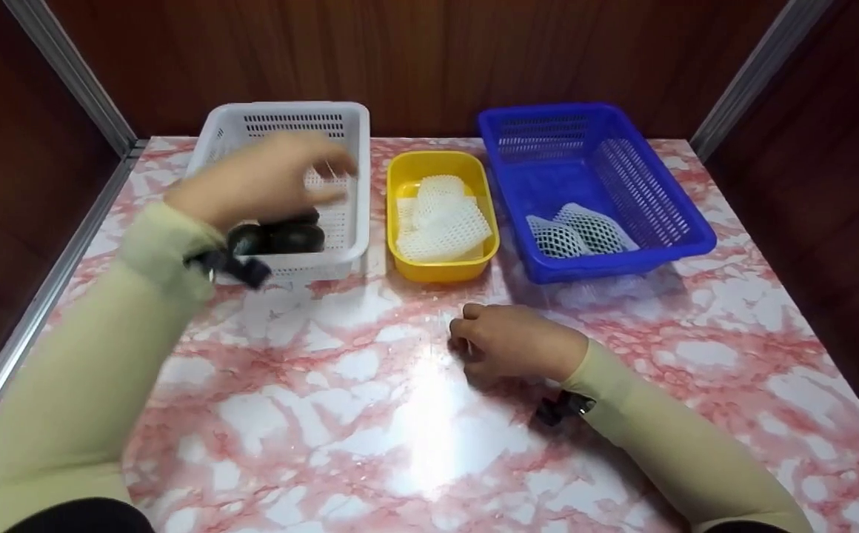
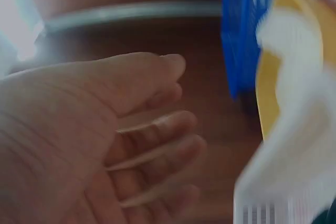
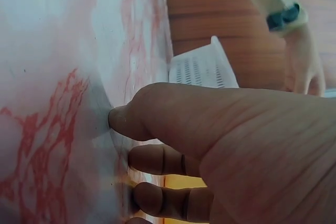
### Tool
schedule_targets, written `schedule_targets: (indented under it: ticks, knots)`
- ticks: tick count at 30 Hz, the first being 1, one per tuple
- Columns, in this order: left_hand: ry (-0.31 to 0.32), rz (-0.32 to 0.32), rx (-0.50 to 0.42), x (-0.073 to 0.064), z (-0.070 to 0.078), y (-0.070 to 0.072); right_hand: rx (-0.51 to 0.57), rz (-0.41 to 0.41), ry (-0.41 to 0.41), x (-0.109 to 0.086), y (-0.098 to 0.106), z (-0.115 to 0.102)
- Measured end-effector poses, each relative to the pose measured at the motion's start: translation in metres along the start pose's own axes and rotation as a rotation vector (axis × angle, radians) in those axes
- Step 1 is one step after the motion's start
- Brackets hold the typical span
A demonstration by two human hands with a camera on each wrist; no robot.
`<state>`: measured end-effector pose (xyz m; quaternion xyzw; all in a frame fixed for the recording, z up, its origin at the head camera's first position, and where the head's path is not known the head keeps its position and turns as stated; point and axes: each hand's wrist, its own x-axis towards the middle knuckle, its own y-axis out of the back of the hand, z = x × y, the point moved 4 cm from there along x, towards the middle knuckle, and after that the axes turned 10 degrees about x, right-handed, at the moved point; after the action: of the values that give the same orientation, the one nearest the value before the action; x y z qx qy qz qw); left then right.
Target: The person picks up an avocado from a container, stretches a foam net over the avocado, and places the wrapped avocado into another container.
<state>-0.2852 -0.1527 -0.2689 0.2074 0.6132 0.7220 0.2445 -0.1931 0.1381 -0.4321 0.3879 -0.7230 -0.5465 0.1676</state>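
Note:
My left hand [image 1: 266, 178], blurred, hovers above the white basket [image 1: 361, 185]. In the left wrist view its fingers [image 2: 157, 129] are loosely bent, with nothing between them. Beneath that hand lie several dark, rounded fruits [image 1: 296, 238], partly hidden by the hand and wrist; their kind is hard to tell. On the tabletop, in front of the yellow bin [image 1: 440, 272], rests my right hand [image 1: 518, 342]. Its fingers hang loosely curled and its fingertips touch the surface, holding nothing. White foam net sleeves [image 1: 444, 229] are piled inside the yellow bin.
To the right stands a blue basket [image 1: 614, 263] containing dark fruits in white foam nets [image 1: 581, 231]. Wooden panels [image 1: 429, 66] enclose the back and sides, with metal strips at the corners. The red-and-white marbled tabletop [image 1: 311, 414] is glossy and reflects light.

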Motion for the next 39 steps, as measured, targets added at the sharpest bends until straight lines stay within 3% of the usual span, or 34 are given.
schedule_targets:
  ticks: [4,8,12,15,17,20,31,39]
  knots:
    - [0.094,-0.025,0.097,0.026,-0.046,0.007,0.0,0.005,-0.013,-0.001,0.0,0.0]
    - [0.151,-0.092,0.235,0.041,-0.088,-0.002,0.0,0.027,0.007,-0.002,-0.002,-0.002]
    - [0.208,-0.199,0.335,0.04,-0.119,-0.014,0.009,0.043,0.027,-0.001,-0.002,-0.007]
    - [0.269,-0.315,0.31,0.032,-0.133,-0.024,0.014,0.035,0.02,0.0,-0.002,-0.009]
    - [0.307,-0.379,0.292,0.026,-0.137,-0.029,0.015,0.024,0.008,0.0,-0.002,-0.011]
    - [0.348,-0.416,0.288,0.017,-0.14,-0.034,0.021,0.006,-0.01,0.001,-0.002,-0.012]
    - [0.363,-0.415,0.269,0.009,-0.141,-0.043,0.034,0.008,-0.017,-0.001,-0.002,-0.013]
    - [0.329,-0.401,0.292,0.007,-0.141,-0.053,0.034,0.023,0.003,-0.002,-0.002,-0.017]
